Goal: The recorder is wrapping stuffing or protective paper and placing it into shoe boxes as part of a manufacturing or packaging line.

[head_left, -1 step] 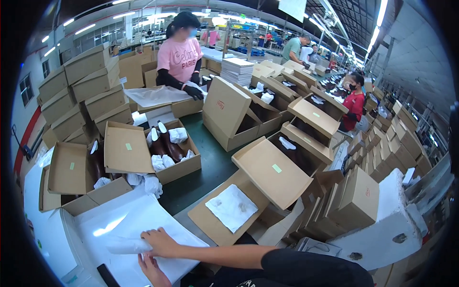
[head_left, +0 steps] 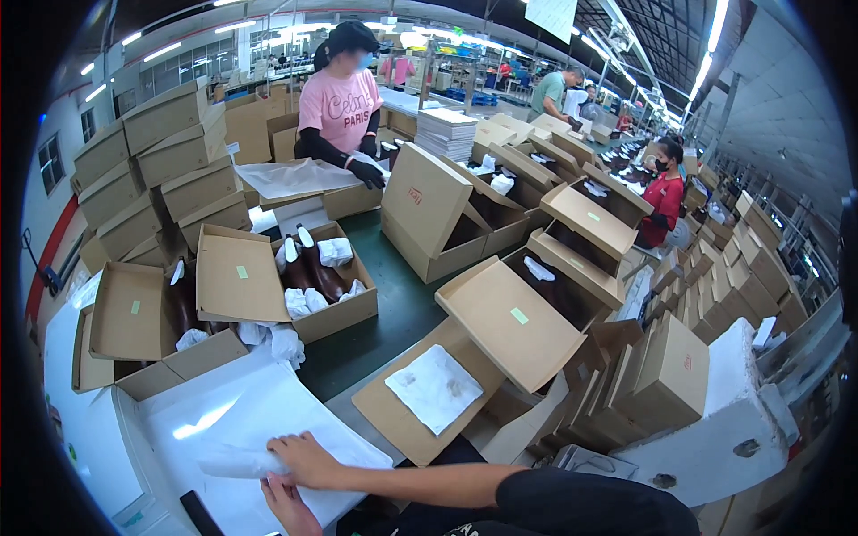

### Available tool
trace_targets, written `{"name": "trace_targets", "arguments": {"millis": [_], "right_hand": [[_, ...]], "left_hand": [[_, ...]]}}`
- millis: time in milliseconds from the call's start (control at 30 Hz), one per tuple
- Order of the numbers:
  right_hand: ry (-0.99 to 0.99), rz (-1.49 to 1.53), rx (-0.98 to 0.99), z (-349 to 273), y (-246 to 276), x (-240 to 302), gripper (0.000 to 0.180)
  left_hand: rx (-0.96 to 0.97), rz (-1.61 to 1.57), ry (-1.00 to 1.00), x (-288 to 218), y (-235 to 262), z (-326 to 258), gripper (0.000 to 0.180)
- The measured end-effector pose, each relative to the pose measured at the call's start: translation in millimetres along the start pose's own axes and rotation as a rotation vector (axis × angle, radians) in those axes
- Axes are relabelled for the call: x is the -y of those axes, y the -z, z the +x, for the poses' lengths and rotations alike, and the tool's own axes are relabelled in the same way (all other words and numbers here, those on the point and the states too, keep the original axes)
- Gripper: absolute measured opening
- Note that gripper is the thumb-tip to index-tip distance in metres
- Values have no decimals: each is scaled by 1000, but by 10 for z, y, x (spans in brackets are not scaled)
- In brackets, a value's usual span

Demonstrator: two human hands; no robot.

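A loose roll of thin white paper (head_left: 237,462) lies over a large white sheet (head_left: 192,402) at the lower left. My right hand (head_left: 307,459) reaches in from the right and is closed round the near end of the roll, fingers curled over it. Just below, my left hand (head_left: 288,502) pinches the same end from underneath; its fingertips are partly hidden. Beyond the sheet, open brown shoe boxes (head_left: 284,330) hold dark brown boots (head_left: 317,268) and wads of white paper (head_left: 335,252).
A tilted box lid (head_left: 511,322) and a flat brown board (head_left: 407,413) with a crumpled white sheet (head_left: 434,388) lie to the right. Stacked boxes (head_left: 161,165) rise at the far left. Across the green table, a gloved co-worker (head_left: 344,112) handles paper.
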State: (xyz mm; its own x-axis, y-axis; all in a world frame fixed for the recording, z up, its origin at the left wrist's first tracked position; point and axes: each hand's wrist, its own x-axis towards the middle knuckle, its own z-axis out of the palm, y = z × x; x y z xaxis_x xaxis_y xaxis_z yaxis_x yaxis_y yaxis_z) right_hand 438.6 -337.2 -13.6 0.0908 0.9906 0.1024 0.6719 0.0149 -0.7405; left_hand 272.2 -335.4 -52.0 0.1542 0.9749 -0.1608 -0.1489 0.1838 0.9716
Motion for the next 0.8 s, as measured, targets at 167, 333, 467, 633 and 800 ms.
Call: {"name": "trace_targets", "arguments": {"millis": [167,333,467,633,800], "right_hand": [[-74,281,-229,-633,110,281,72],[-182,547,-13,-867,455,330,66],[-98,621,23,-1128,643,335,62],[-90,663,111,-1354,692,303,63],[-181,529,-4,-1506,722,268,79]], "left_hand": [[198,-162,57,-450,-437,-310,50],[380,-112,34,-387,-320,-342,62],[533,-163,48,-293,-282,-442,71],[645,-359,17,-330,-358,-730,75],[648,-368,179,-398,-514,-729,94]]}}
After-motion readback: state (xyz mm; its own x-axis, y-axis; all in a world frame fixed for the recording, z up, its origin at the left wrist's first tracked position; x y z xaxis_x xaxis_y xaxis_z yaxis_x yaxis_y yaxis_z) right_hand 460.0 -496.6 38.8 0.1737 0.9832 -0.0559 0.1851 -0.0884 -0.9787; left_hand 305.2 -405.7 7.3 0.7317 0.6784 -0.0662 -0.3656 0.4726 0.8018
